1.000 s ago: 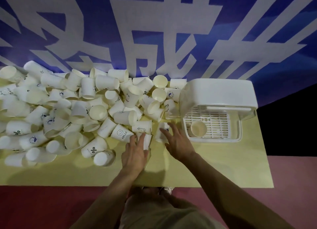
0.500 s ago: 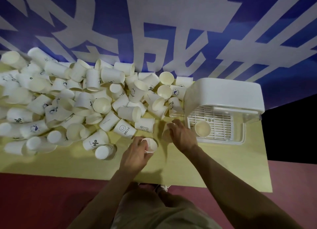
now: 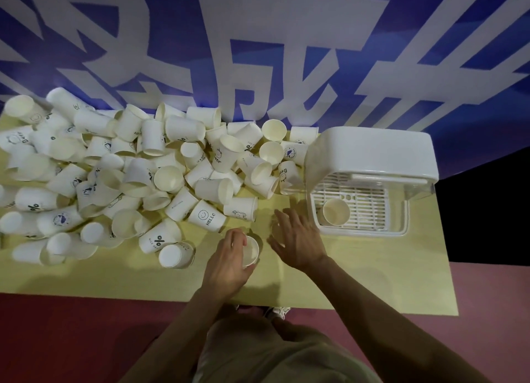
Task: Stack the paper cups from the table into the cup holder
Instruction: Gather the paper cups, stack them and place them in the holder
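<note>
Centrally, your left hand [image 3: 226, 263] grips a paper cup [image 3: 250, 250], fingers and thumb curled round its wall, mouth turned toward 2 o'clock; the hand hides most of the cup's body, so only the rim and part of the inside show. Your right hand [image 3: 298, 239] lies at 3 o'clock of that cup, just beside it and apart from it, fingers straight and spread, holding nothing; whether its palm touches the table [image 3: 372, 273] cannot be told.

At 2 o'clock of the right hand stands the white cup holder [image 3: 370, 150]. Its solid top covers the upper part, and only the slotted base tray shows beneath. One cup in the holder [image 3: 336, 211] sits upright at the tray's left end, mouth facing you; whether it is a single cup or a stack cannot be told.

From 9 to 12 o'clock of your left hand spreads the pile of cups [image 3: 120, 179], tumbled on their sides, upright and inverted, many half covered by others. The pile is cut off at the left edge of the view. Nearest your left hand lie the "HELLO" cup [image 3: 207, 217] at 11 o'clock and an inverted cup [image 3: 175, 256] at 9 o'clock. Small printed marks on most cups are too blurred to read.
</note>
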A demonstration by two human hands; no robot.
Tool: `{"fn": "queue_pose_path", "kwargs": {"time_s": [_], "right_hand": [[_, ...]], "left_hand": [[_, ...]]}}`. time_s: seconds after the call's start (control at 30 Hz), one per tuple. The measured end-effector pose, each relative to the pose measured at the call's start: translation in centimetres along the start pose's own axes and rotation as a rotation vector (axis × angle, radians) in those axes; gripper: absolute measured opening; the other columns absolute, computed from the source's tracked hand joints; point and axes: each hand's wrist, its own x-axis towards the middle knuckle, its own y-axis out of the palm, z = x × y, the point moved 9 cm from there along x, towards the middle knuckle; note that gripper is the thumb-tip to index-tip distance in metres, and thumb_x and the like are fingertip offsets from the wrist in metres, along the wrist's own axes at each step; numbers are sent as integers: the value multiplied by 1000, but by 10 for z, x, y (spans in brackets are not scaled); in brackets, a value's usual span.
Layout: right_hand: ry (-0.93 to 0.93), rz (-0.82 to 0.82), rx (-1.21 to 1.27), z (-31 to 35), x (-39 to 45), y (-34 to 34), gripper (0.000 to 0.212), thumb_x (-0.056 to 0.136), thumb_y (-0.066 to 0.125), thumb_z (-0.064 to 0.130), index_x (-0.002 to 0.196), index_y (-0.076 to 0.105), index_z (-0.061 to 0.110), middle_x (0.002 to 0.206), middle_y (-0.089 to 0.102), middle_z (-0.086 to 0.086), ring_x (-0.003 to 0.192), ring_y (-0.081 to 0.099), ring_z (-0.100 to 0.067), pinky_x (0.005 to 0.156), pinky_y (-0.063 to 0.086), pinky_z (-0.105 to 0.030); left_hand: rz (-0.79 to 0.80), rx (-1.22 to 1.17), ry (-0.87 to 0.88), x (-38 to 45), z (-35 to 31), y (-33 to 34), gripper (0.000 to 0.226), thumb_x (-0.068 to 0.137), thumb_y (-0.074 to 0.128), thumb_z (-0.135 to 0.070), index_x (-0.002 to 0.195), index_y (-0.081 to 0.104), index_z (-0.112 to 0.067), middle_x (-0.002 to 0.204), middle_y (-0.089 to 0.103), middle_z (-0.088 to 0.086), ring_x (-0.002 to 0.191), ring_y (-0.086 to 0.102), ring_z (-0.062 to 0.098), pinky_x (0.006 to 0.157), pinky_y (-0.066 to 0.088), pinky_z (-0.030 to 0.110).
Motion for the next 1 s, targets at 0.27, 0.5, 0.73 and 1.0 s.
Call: {"fn": "queue_pose_path", "kwargs": {"time_s": [0.27,0.5,0.73,1.0], "right_hand": [[-24,-2,100,-3,-17,2,74,91,74,29,154,35,19,148,40,-9,127,51,-35,82,61,-45],[16,-286,291,-41,-77,-59,69,84,76,24,147,46,23,142,45,-3,123,52,-28,68,63,-41],[105,-457,431,-101,-144,-90,64,86,75,31,145,49,26,143,44,-2,122,53,-27,77,61,-40],[193,-566,485,-147,-181,-96,61,90,77,29,145,51,24,140,46,-1,118,55,-27,83,60,-39]], "left_hand": [[64,51,-13,-2,-10,0,81,86,75,-39,152,27,-39,144,39,-8,130,47,18,91,56,40],[-104,-16,142,6,-89,-41,65,85,75,-34,138,38,-35,136,39,-10,120,51,15,78,56,35],[-183,-154,377,25,-200,-56,59,85,74,-27,138,47,-25,136,41,-8,127,45,11,103,43,26],[-99,-123,487,44,-237,-20,62,88,78,-29,143,50,-25,142,42,-6,134,46,14,113,43,36]]}}
